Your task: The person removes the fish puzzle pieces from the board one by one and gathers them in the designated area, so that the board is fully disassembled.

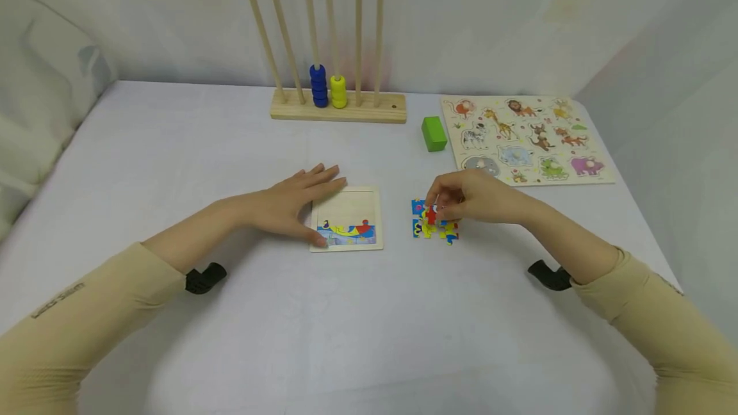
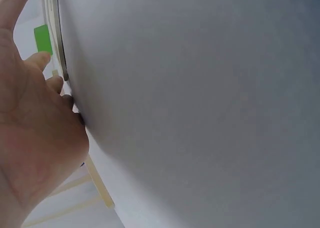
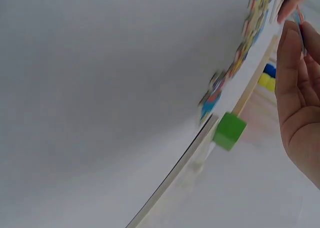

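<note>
A small wooden puzzle tray lies on the white table, with joined picture pieces along its lower part and bare wood above. My left hand rests over the tray's left edge, fingers extended and thumb near the lower left corner. To the tray's right is a cluster of colourful jigsaw pieces. Above that cluster my right hand pinches a partly red jigsaw piece between thumb and fingers. The right wrist view shows this piece edge-on, its picture hard to make out.
Behind stands a wooden peg abacus with blue beads and yellow beads. A green block sits beside an animal puzzle board at the back right. Black wrist straps show under both forearms.
</note>
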Available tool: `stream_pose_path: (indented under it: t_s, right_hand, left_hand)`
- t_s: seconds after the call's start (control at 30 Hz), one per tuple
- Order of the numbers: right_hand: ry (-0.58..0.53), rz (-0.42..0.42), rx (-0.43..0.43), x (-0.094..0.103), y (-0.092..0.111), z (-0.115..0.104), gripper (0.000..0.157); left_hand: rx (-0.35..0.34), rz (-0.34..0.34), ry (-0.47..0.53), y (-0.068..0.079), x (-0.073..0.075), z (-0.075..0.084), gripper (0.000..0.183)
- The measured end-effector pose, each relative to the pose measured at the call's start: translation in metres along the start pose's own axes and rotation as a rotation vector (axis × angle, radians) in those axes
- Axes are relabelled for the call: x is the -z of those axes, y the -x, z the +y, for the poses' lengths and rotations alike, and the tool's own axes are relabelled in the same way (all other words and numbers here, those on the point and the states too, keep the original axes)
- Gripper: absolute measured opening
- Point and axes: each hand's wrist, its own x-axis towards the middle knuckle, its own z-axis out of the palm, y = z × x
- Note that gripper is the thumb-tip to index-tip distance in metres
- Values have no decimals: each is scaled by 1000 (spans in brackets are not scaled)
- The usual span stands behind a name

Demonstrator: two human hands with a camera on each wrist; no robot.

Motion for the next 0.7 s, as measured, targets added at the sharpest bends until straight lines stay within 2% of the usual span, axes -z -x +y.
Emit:
stream_pose_path:
  t_s: [0.37, 0.57, 0.7]
  right_hand:
    - [39, -76, -112, 23, 31, 27, 11]
    - [-27, -112, -141, 26, 37, 32, 14]
    - [-16, -127, -156, 23, 37, 33, 16]
  left_hand:
    - [-14, -28, 1, 2, 2, 0, 116]
    - [-15, -30, 8, 3, 2, 1, 116]
    - [-14, -28, 5, 3, 1, 0, 116]
